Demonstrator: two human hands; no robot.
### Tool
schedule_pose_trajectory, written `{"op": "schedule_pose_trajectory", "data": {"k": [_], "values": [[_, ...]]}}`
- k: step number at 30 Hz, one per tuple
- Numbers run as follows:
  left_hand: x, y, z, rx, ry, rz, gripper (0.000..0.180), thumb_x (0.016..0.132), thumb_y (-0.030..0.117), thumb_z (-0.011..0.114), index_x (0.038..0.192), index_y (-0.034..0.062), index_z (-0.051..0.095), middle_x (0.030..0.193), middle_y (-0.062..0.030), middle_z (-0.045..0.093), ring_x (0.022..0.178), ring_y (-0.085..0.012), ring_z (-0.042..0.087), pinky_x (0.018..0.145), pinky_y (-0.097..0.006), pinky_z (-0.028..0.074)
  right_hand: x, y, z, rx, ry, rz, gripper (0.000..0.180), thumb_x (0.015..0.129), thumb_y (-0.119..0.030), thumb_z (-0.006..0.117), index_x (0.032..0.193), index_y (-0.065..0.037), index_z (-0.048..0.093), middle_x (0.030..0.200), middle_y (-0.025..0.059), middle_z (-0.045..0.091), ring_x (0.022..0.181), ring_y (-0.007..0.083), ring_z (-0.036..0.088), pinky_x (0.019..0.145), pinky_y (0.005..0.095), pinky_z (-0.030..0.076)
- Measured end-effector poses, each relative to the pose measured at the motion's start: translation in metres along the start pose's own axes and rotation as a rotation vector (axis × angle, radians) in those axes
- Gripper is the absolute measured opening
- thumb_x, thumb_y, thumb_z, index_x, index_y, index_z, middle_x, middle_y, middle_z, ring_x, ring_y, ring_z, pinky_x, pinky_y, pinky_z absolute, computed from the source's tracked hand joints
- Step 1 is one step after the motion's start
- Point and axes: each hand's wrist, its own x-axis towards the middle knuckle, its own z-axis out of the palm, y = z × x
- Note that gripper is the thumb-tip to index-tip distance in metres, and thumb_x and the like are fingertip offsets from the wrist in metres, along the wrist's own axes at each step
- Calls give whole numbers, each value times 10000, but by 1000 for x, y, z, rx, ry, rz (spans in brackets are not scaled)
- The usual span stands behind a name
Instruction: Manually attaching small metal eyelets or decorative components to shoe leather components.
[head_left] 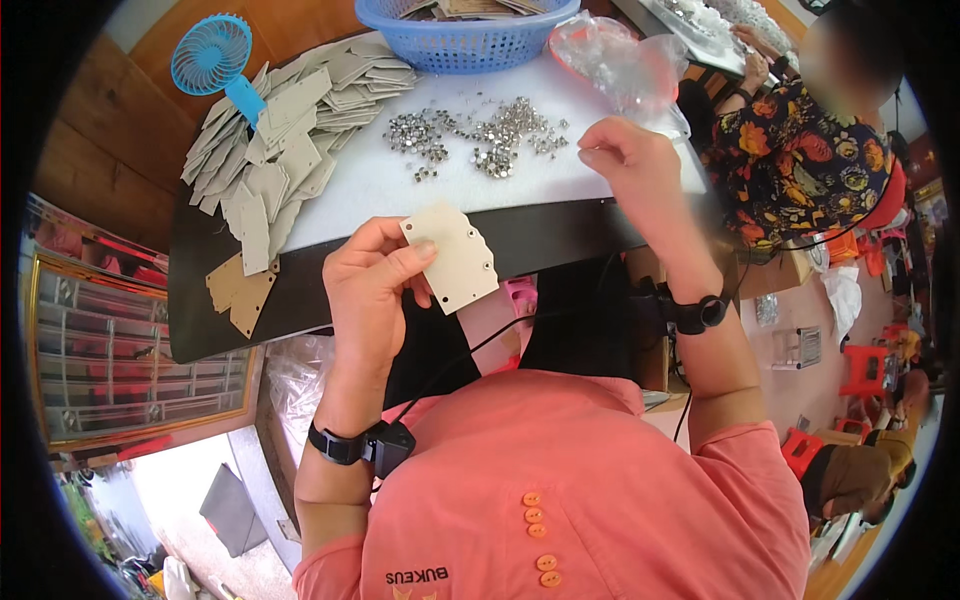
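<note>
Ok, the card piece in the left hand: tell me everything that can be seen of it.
The card piece is a flat, pale beige panel that looks like stiff cardboard, roughly rectangular, with a wavy edge on its right side and small holes along its borders. The left hand pinches its left edge between thumb and fingers, holding it tilted in the air at the near edge of the table, face toward the camera. Nothing else touches it; the right hand is apart, above the table.

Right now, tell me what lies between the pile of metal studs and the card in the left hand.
In the head view, only bare white tabletop and its dark front edge separate the studs from the card.
</note>
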Motion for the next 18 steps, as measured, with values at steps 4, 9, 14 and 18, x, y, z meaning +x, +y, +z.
{"op": "schedule_pose_trajectory", "data": {"k": [4, 9, 14, 18], "values": [[2, -3, -1, 12, -10, 15, 143, 847, 4, 701, 979, -50, 685, 803, -83, 703, 572, -107, 606, 473, -223, 448, 8, -1, 14, -280, 17, -210, 54, 783, -162, 700, 816, -119, 702, 813, 75, 662, 760, 321, 664, 665, 451, 507], [3, -7, -1, 16, -14, 23, 143, 849, 5, 701, 985, -39, 690, 784, -75, 698, 565, -100, 608, 460, -212, 442, 13, 3, 29, -402, -12, -306, 51, 759, -112, 695, 808, -102, 699, 773, 78, 634, 795, 300, 639, 685, 427, 496], [4, -6, 2, 46, -8, 23, 133, 846, 5, 704, 972, -36, 694, 772, -68, 696, 562, -92, 607, 451, -200, 433, 19, 3, 36, -482, -51, -350, 59, 767, -130, 690, 811, -91, 683, 847, 66, 647, 891, 299, 622, 783, 430, 472], [6, -5, 6, 51, -8, -16, 114, 849, 15, 699, 952, -32, 694, 764, -62, 696, 555, -82, 601, 446, -197, 426, 16, 8, 35, -495, -50, -357, 54, 776, -84, 670, 815, -75, 635, 876, 58, 639, 926, 295, 594, 834, 415, 435]]}}
